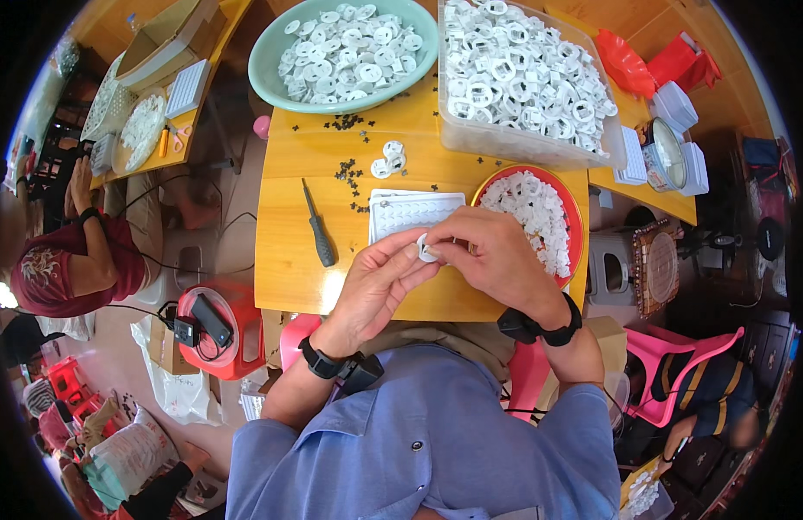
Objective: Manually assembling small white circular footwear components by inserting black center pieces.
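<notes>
Between the fingertips of both hands is a small white round plastic part [426,249], held above the near side of the yellow table [284,234]. My left hand [380,282] pinches it from the left, thumb and forefinger closed on its edge. From the right, my right hand [492,256] grips the same part, its fingers covering some of it. Just beyond my hands lies a white tray [414,212] with rows of small shapes. A dark-handled screwdriver [318,227] rests to the left. Past the tray, a few white round parts [389,159] sit together.
A green basin [263,65] and a clear bin [523,143], both full of white parts, stand at the back. Right of my hands is a red-rimmed bowl [577,227] of small white pieces. Tiny black pieces [349,173] are scattered leftward. Another person [81,251] sits far left.
</notes>
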A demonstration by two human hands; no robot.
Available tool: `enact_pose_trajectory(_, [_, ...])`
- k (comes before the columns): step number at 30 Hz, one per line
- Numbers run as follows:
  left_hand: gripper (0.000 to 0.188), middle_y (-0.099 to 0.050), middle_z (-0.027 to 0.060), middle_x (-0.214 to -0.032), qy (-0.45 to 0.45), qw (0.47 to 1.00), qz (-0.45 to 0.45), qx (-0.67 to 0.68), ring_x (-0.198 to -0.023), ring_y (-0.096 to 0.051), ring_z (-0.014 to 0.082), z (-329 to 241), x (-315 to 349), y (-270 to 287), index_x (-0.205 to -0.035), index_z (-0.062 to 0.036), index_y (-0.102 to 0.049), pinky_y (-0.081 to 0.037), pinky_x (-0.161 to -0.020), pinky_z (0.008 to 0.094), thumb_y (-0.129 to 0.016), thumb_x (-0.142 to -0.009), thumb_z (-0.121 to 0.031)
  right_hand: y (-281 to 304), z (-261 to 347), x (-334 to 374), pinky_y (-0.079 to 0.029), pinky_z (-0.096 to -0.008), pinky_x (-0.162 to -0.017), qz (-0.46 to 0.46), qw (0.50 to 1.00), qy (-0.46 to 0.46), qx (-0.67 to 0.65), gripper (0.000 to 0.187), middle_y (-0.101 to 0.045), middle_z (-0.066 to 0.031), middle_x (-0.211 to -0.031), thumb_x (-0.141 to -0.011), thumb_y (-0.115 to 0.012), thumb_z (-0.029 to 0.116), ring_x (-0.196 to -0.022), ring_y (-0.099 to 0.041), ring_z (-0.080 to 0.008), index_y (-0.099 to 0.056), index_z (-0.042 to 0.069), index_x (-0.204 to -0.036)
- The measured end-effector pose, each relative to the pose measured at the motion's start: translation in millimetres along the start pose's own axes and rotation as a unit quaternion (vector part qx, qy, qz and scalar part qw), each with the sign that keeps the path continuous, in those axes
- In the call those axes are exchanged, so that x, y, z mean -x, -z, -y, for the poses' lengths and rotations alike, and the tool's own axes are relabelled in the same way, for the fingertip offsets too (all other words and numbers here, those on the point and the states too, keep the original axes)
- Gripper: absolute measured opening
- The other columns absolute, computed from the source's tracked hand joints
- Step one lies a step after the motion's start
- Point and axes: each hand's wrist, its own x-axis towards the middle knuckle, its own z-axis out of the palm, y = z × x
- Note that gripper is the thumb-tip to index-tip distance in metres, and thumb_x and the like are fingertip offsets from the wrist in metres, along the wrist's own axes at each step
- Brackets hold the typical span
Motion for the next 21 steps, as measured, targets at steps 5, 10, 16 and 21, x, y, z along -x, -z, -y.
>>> enact_pose_trajectory(5, [0.032,-0.064,0.0117,-0.124,0.004,1.0,-0.012,-0.001,-0.111,-0.065,0.0176,-1,-2,0,-0.132,0.0014,-0.055,-0.054,-0.099,0.0311,-0.052,-0.102,-0.011,-1,-2,1,-0.045,-0.0306,-0.057,-0.009,1.0,-0.001,-0.003,0.009,-0.065,-0.0089,-0.075,-0.083,-0.07,0.004,-0.064,-0.061,-0.0206,-0.071,0.004,-0.092])
enact_pose_trajectory(10, [0.031,-0.065,0.0113,-0.122,-0.013,0.999,-0.017,-0.03,-0.108,-0.066,0.0174,-2,-2,-3,-0.13,0.0018,-0.056,-0.055,-0.097,0.0307,-0.052,-0.102,-0.011,-2,1,0,-0.05,-0.0378,-0.064,-0.002,1.0,-0.03,0.0,0.01,-0.066,-0.0114,-0.081,-0.084,-0.067,0.01,-0.071,-0.065,-0.0302,-0.07,0.006,-0.092])
enact_pose_trajectory(16, [0.03,-0.067,0.0106,-0.117,-0.063,0.991,-0.027,-0.117,-0.105,-0.066,0.0161,1,-2,-3,-0.127,0.0016,-0.058,-0.056,-0.093,0.0301,-0.058,-0.098,-0.006,-13,0,2,-0.051,-0.0329,-0.063,-0.051,0.998,-0.031,-0.029,0.012,-0.066,-0.0094,-0.081,-0.082,-0.07,0.007,-0.069,-0.066,-0.0242,-0.069,0.004,-0.094])
enact_pose_trajectory(21, [0.025,-0.067,0.0104,-0.112,-0.113,0.978,-0.032,-0.174,-0.104,-0.066,0.0166,1,-2,-8,-0.121,0.0002,-0.057,-0.057,-0.092,0.0311,-0.059,-0.097,-0.003,-8,-2,5,-0.053,-0.0278,-0.065,-0.025,0.978,-0.13,-0.161,0.014,-0.07,-0.0089,-0.084,-0.084,-0.07,0.008,-0.072,-0.068,-0.0142,-0.069,0.001,-0.096])
